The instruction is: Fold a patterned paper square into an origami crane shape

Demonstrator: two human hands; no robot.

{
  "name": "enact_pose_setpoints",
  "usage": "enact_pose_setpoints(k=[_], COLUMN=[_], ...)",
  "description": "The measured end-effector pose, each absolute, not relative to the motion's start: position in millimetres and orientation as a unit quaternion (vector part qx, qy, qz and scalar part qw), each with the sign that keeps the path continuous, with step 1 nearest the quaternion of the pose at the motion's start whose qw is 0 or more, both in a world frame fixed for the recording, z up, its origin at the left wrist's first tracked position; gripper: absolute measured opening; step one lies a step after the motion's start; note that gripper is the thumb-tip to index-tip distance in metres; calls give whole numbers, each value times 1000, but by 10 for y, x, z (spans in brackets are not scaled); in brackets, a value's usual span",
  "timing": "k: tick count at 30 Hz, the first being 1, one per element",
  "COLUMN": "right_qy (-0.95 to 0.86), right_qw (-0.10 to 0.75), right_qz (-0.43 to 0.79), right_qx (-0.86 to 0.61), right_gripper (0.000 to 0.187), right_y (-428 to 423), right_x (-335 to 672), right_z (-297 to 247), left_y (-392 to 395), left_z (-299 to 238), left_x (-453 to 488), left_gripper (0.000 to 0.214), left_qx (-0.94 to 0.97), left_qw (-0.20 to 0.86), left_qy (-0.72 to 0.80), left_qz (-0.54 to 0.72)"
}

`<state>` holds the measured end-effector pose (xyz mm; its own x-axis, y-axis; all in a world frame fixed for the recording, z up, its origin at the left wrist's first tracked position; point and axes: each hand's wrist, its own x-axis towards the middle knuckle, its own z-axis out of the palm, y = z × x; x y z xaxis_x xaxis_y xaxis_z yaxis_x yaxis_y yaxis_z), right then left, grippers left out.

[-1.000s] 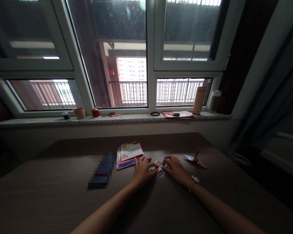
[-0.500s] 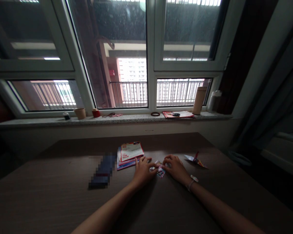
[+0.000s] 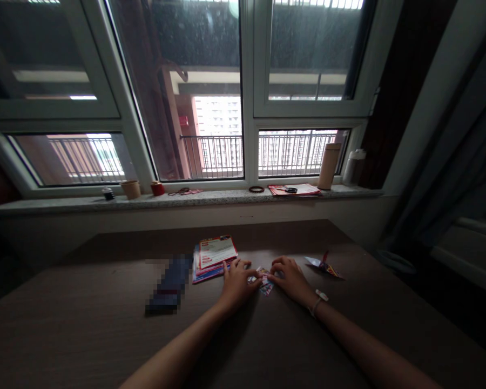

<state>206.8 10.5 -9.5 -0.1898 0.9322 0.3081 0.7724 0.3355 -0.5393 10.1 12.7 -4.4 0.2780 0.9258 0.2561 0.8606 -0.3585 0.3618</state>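
A small piece of colourful printed paper [image 3: 266, 289], folded into a compact shape, lies on the table between my two hands. My left hand [image 3: 238, 283] is curled at its left side, with thumb and index finger closed on the edge. From the right, my right hand [image 3: 290, 280] has its fingers bent and its thumb and fingertips pressed on the paper's other edge. My fingers cover part of the folds. Close behind my left fingers is a stack of printed sheets [image 3: 217, 254]. A folded paper crane [image 3: 323, 265] rests to the right of my right hand.
A dark pixelated object [image 3: 170, 286] lies left of the stack on the brown table [image 3: 85, 335]. Along the windowsill [image 3: 227, 196] stand a paper cup [image 3: 130, 189], a red spool [image 3: 157, 188], a bracelet [image 3: 256, 189], scissors [image 3: 290, 190] on papers and a tan bottle [image 3: 329, 166].
The view has shifted very slightly. Both hands stay at the folded paper with hardly any visible movement.
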Motion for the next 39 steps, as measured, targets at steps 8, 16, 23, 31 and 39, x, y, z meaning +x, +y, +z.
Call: enact_pose_setpoints(k=[8, 16, 23, 31, 39], right_qy=[-752, -751, -754, -752, -744], right_qw=[319, 300, 293, 300, 315], right_qz=[139, 130, 119, 104, 61], right_qx=[-560, -574, -576, -578, -587], right_gripper=[24, 24, 22, 17, 18], right_y=[148, 152, 144, 145, 94], right_x=[2107, 2080, 2066, 2060, 2032], right_z=[-149, -115, -90, -85, -87], left_y=[124, 123, 133, 73, 39], left_z=[-41, -6, -39, -51, -47], left_x=[106, 113, 109, 127, 153], left_gripper=[18, 15, 14, 11, 17], left_qx=[792, 787, 792, 802, 807], left_qw=[88, 101, 86, 59, 66], left_qy=[564, 570, 564, 548, 540], left_qz=[215, 214, 218, 229, 232])
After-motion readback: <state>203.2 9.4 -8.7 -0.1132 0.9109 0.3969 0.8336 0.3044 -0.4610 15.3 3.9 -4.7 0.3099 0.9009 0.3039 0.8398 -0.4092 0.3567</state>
